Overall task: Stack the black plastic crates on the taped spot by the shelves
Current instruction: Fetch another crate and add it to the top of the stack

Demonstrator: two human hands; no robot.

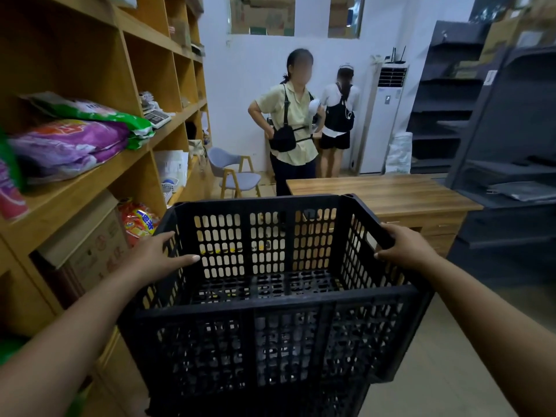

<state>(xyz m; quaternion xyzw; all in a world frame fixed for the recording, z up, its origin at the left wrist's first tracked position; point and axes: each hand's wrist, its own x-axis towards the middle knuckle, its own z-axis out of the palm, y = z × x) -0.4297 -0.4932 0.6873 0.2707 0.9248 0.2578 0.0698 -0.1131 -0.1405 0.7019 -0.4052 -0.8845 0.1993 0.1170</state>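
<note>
Grip: your left hand and right hand clamp the black crate by its side rims.
Risk: a tilted set-down could topple it against the wooden shelves.

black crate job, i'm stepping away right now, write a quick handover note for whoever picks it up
Left hand: gripping the left rim of the black crate.
Right hand: gripping the right rim.
Crate: empty, upright, beside the wooden shelves. Another black crate seems to sit right under it; whether they are seated together is unclear.
Done: at least one crate appears placed below.
Left: settle this crate, release. The taped spot is not visible, nor any remaining crates.
</note>
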